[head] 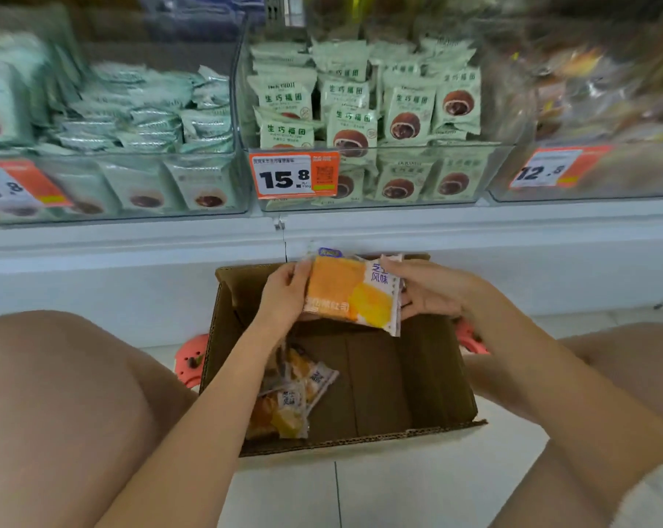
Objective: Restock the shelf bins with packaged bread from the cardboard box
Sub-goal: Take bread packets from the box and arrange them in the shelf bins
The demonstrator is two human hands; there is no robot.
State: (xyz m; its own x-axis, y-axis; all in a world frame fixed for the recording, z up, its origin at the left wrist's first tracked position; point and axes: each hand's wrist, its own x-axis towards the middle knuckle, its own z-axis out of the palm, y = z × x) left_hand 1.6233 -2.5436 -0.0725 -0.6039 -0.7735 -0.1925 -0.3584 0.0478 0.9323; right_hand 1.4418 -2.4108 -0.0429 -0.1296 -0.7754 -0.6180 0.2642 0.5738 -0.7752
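On the shelf [360,238] the left clear bin [131,207] holds pale green packets, blurred, with an orange price tag [13,188] at its front left. The middle bin [375,173] is stacked with green packets [406,108] showing a brown bun, and carries a 15.8 price label [293,175] on its front left corner. The right bin [588,177] holds blurred wrapped goods behind a 12.8 label [547,169].

Below the shelf edge, the open cardboard box [398,375] sits on the tiled floor [398,489] between the person's knees. Over its far side, the left hand [284,295] curls its fingers round the left edge of a stack of orange bread packets [350,295], and the right hand [428,289] pinches the right edge, so both grips hold the same stack, tilted and clear of the box floor. A few more bread packets [288,398] lie in the box's near left corner.
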